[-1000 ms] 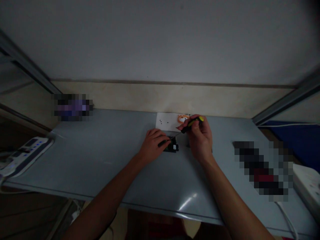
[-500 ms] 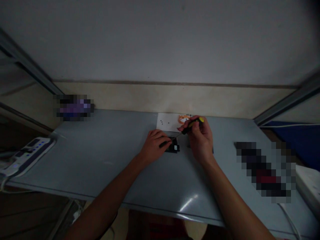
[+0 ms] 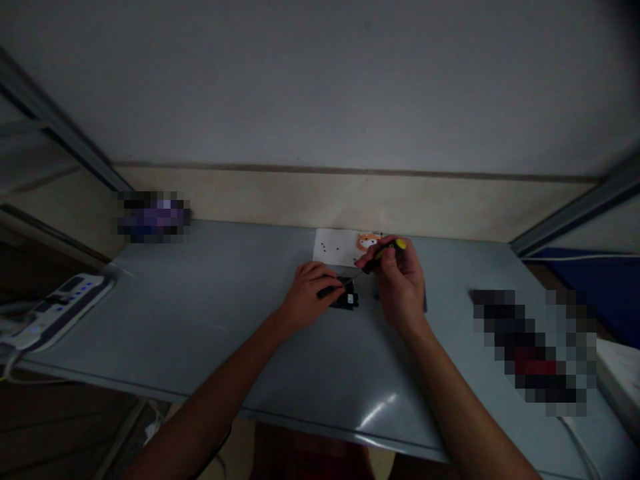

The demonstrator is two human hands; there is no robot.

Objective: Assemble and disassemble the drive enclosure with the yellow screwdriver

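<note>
Right hand (image 3: 403, 287) wraps fingers around yellow-black screwdriver (image 3: 375, 262), shaft angled toward dark flat part (image 3: 346, 300). Left hand (image 3: 309, 297) pinches slim dark item (image 3: 327, 291), probably; too dim to confirm.

Dim light filled the room. A plain grey wall (image 3: 320, 80) with a beige lower band (image 3: 250, 193) stood behind the glossy grey counter (image 3: 200, 280), between slanting metal bars (image 3: 575, 207).
</note>
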